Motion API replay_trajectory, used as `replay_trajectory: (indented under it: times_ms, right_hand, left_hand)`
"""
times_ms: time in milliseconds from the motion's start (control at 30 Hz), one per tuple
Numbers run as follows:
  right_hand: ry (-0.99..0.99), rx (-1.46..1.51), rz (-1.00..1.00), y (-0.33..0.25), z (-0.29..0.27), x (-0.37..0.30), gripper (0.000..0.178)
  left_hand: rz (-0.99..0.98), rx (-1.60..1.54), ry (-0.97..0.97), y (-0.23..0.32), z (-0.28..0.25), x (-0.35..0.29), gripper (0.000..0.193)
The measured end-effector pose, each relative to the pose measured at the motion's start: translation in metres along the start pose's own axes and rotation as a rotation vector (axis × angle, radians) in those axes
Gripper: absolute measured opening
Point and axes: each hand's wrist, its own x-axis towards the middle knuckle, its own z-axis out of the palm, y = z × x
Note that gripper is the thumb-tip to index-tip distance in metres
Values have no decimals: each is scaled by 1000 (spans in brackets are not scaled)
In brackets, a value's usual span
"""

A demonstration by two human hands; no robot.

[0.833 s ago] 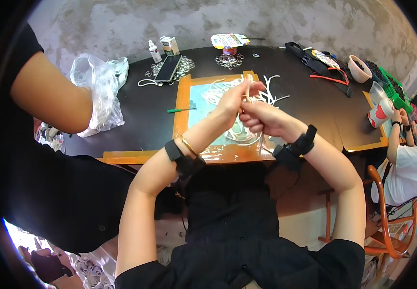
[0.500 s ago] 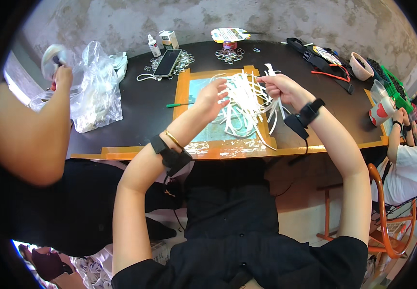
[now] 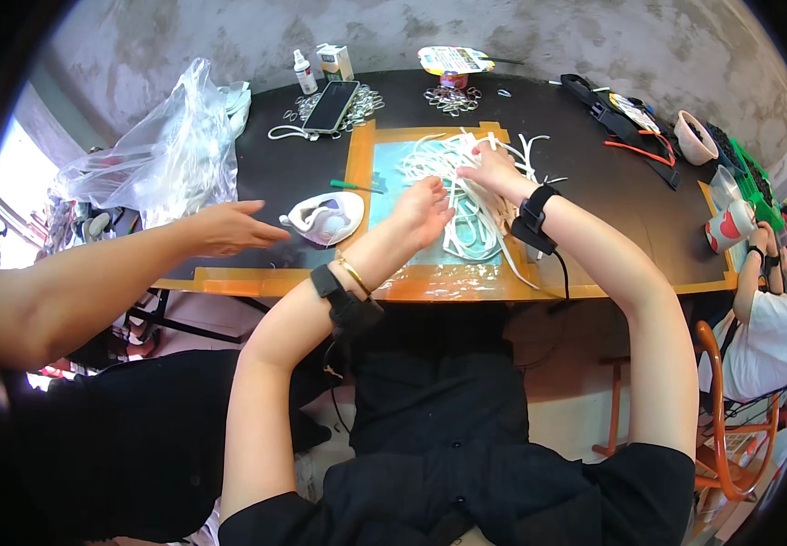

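A tangled heap of white flat straps (image 3: 475,227) lies on a light-blue mat (image 3: 386,168) bordered with orange-brown tape. My right hand (image 3: 495,173) reaches over the upper part of the heap, thumb and forefinger spread and touching straps. Beside the heap's left edge, my left hand (image 3: 424,215) is loosely cupped, fingers a little apart, with nothing seen in it. A green-handled thin tool (image 3: 346,185) lies at the mat's left. Near it rests a white rounded, shoe-like thing (image 3: 328,218) with a purplish inside. Another person's open hand (image 3: 234,227) is just left of it.
At the back are a phone (image 3: 332,107) on metal rings, a white bottle (image 3: 304,73), a small box (image 3: 335,62) and another ring pile (image 3: 453,101). Clear plastic bags (image 3: 189,146) lie left. A black strap with red parts (image 3: 621,118) and a cup (image 3: 730,226) stand right.
My right hand has moved left and down onto the heap, its pinch on straps loosened. My left hand has lowered slightly. The other person's hand has come in, and the white rounded thing now lies on the table.
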Motion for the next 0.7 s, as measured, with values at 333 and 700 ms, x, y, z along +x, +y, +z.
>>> replay_trajectory:
  times_ms: [333, 700]
  right_hand:
    - [80, 57, -62, -16, -3, -19, 74]
    - [251, 326, -100, 9, -7, -4, 55]
  left_hand:
    - [35, 25, -1, -6, -2, 2, 48]
    - [30, 36, -40, -3, -1, 0, 30]
